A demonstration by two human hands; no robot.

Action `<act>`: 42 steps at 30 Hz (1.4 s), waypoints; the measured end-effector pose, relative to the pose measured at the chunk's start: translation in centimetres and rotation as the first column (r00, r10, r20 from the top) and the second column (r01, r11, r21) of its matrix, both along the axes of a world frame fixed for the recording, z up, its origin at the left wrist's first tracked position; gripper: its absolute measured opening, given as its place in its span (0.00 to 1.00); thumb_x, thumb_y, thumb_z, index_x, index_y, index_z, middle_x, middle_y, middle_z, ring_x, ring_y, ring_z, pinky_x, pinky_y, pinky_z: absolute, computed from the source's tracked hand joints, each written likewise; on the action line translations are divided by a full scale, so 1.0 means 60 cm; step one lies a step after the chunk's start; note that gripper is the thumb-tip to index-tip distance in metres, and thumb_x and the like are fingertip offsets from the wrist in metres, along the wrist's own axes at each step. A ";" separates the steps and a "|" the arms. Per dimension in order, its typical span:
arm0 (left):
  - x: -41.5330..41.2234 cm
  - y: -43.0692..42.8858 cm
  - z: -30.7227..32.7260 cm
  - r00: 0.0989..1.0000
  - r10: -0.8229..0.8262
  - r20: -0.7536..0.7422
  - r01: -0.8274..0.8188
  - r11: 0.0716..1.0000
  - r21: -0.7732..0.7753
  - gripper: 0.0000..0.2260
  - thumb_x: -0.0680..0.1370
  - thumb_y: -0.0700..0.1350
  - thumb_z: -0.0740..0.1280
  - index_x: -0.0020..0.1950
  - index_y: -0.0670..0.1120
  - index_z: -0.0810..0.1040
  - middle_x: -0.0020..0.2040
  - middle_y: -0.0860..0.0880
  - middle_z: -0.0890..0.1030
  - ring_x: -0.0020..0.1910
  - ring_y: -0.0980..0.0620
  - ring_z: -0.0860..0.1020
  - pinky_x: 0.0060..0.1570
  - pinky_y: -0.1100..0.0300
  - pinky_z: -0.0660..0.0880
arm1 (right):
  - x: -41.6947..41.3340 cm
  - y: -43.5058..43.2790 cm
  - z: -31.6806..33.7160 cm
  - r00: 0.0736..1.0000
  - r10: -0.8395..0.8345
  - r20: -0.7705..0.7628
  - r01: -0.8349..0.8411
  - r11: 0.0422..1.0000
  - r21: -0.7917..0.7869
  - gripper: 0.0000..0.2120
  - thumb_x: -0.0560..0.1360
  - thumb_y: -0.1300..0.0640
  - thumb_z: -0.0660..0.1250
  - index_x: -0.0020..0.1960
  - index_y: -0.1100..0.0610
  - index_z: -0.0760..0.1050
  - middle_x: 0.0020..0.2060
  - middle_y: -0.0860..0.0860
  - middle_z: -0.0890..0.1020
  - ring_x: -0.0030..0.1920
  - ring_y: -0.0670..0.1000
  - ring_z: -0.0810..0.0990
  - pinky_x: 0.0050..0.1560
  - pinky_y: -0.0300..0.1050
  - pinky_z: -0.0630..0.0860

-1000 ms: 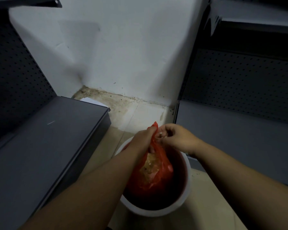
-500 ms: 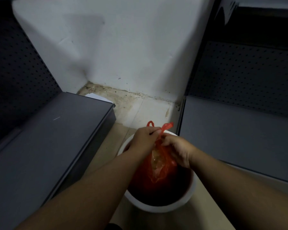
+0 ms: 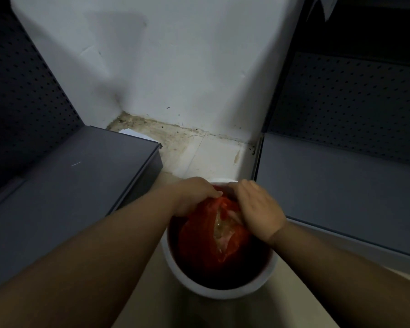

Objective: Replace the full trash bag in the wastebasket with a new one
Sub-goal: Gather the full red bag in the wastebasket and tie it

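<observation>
Both hands have dropped: left hand (image 3: 194, 197) fingers and right hand (image 3: 258, 209) fingers grip the red bag (image 3: 199, 235) in the wastebasket (image 3: 223, 290).

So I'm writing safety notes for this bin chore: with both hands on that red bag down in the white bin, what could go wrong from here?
1. The thin red plastic trash bag looks open at the top, with pale waste showing, so lifting may spill it.
2. The left hand and right hand bunch thin film, which could tear.
3. The round white wastebasket stands in a narrow gap between grey metal shelves, so the bag may snag.
</observation>
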State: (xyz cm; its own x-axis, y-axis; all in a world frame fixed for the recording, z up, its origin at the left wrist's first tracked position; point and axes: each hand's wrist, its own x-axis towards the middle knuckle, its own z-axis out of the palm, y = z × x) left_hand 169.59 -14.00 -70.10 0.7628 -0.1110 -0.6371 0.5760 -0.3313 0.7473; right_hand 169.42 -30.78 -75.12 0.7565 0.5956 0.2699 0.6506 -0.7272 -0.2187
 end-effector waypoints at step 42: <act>-0.058 0.009 -0.101 0.761 0.251 0.598 -0.362 0.929 0.071 0.28 0.76 0.42 0.66 0.74 0.51 0.62 0.57 0.51 0.80 0.57 0.53 0.77 0.60 0.61 0.69 | 0.010 -0.025 0.010 0.416 0.332 -0.847 0.804 0.300 0.512 0.15 0.80 0.62 0.56 0.36 0.57 0.69 0.27 0.53 0.78 0.31 0.49 0.72 0.35 0.35 0.73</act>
State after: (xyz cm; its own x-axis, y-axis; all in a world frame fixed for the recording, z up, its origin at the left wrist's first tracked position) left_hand 166.09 -13.45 -76.18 0.9634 0.2610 -0.0607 0.1568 -0.3653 0.9176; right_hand 170.04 -32.27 -74.49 0.9082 0.1884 -0.3737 -0.4074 0.1929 -0.8927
